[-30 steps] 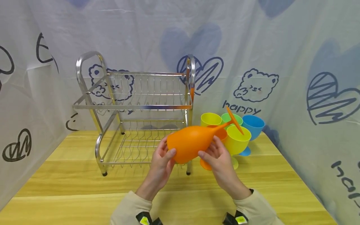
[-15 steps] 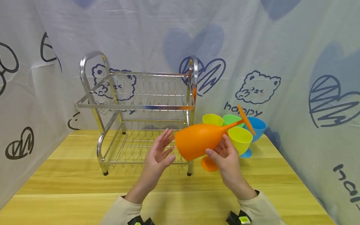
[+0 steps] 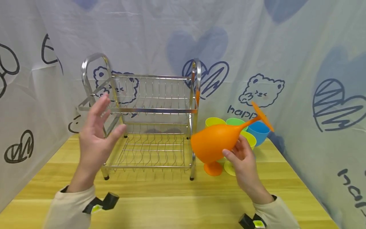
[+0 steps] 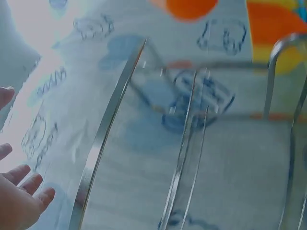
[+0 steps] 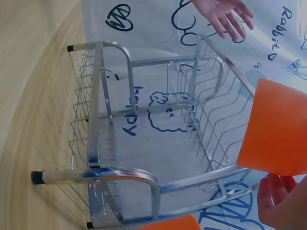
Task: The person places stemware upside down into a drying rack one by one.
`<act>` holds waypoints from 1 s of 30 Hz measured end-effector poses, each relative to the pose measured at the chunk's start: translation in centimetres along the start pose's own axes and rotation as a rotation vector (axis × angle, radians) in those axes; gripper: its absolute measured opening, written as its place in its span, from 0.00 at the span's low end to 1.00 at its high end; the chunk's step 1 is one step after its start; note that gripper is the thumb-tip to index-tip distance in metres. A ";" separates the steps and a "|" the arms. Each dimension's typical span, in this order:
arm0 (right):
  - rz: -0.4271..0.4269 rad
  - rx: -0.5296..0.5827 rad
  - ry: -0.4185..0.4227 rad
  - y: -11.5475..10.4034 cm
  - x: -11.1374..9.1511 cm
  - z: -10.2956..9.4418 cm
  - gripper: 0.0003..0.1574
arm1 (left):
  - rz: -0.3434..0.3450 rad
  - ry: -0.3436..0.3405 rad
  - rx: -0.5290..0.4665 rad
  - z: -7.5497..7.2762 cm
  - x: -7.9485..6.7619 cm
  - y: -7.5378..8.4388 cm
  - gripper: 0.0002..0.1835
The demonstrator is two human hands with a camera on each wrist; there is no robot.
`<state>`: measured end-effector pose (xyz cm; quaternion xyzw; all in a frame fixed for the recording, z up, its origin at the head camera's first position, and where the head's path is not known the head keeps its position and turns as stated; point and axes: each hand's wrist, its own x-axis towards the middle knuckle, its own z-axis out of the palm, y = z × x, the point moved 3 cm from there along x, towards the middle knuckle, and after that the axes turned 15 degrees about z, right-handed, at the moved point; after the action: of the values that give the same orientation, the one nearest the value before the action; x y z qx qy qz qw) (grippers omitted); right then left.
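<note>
Left hand (image 3: 95,136) has swung well clear, spread empty; right hand (image 3: 242,159) grips orange goblet (image 3: 215,141), rim (image 3: 195,150) facing left.

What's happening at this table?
A person's right hand holds an orange goblet in the air, tipped so its mouth points left and its foot is up to the right. The left hand is raised with fingers spread, holding nothing, before the left side of a two-tier metal dish rack. Right of the rack stand another orange goblet, two yellow goblets, a green goblet and a blue goblet, partly hidden.
</note>
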<state>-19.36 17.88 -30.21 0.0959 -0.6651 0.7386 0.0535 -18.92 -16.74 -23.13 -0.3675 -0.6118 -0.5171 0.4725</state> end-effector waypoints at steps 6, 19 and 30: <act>-0.035 -0.016 0.011 -0.6 0.0 -0.7 0.31 | -0.209 -0.020 0.250 -4.7 2.8 -2.4 0.40; -0.131 -0.132 0.065 -3.7 0.7 -2.1 0.32 | -0.463 -0.245 0.176 -9.6 3.2 -7.2 0.46; -0.178 -0.170 0.035 -6.8 1.5 -2.2 0.32 | -0.633 -0.543 0.084 -10.4 3.8 -10.4 0.55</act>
<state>-19.54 20.75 -23.55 0.1369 -0.7131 0.6734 0.1384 -27.68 -29.08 -22.28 -0.2647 -0.8176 -0.4956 0.1262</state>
